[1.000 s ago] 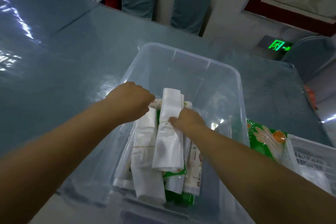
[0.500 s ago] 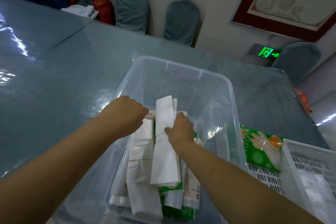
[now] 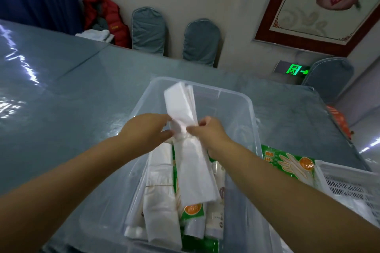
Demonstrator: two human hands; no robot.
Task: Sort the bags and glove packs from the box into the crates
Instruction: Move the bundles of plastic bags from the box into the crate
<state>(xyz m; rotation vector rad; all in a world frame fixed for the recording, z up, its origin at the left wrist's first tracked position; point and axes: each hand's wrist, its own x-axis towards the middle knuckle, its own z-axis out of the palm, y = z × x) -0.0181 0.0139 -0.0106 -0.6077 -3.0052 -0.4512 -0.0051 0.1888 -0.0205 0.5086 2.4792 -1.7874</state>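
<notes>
Left hand (image 3: 147, 130) and right hand (image 3: 207, 132) both pinched on white bag bundle (image 3: 190, 146), raised above clear box (image 3: 251, 113) rim, white crate (image 3: 349, 189) just beside box's right wall.

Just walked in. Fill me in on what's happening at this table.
A person is sorting supplies out of a clear plastic box. Both hands, the left hand and right hand, grip a white bag bundle at its tied middle, raised over the box. More white bundles and green glove packs lie inside. A white crate sits to the right.
</notes>
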